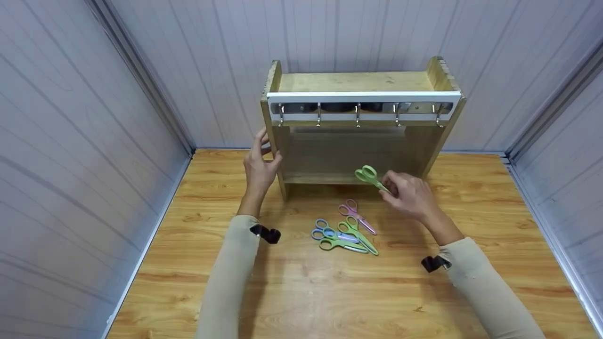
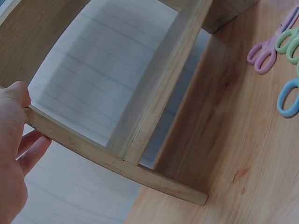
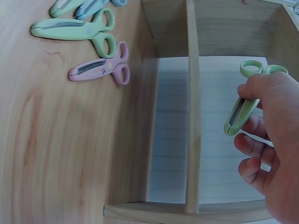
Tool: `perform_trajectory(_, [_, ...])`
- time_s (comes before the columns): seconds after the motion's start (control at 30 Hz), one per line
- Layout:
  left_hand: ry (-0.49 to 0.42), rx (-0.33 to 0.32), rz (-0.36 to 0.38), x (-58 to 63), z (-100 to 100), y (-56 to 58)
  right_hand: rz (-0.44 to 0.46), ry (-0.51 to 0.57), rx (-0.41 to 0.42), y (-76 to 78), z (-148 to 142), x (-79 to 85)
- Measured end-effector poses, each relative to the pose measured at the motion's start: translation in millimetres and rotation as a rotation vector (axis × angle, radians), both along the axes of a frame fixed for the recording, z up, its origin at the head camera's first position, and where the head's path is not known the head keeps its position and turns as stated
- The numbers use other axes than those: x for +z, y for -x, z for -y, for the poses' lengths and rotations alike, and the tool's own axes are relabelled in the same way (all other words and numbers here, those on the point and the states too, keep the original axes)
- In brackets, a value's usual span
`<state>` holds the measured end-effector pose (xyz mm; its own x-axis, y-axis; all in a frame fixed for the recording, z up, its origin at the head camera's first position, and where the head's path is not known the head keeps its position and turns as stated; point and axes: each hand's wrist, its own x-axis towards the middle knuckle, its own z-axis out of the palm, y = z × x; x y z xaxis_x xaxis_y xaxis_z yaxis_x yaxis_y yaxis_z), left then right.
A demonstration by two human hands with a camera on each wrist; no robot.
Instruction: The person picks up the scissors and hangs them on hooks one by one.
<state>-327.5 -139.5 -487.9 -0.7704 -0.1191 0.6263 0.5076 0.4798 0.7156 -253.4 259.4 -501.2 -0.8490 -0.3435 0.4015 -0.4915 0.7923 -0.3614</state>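
Scissors, a small green pair, sit in the right hand, pinched by the closed blades between thumb and fingers with the handle loops pointing up toward the rack. They hang in the air just in front of the rack's lower shelf, near the table's far edge. They look light: plastic handles, short blades, stiff all through, so nothing will flex or sag. Smooth plastic can slip in a loose pinch, and the blades are the narrow end. To my eye the loops are the part left free, so holding the blade end suits.

The left hand grips the rack's left side panel, thumb on the front edge and fingers curled behind it. The rack is bare wood with a white rail of metal hooks along the top front; it stands against the back wall and seems fairly light, so steadying it seems sensible.

Four more pairs lie on the table between the arms: a pink pair, a blue pair and two green ones, overlapping.
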Motion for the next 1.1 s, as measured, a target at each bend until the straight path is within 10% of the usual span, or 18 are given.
perform_trajectory(1.1, [-0.005,0.025,0.039,0.2,-4.1,-1.9,-0.132,0.107,0.002,6.1,-12.5,36.7])
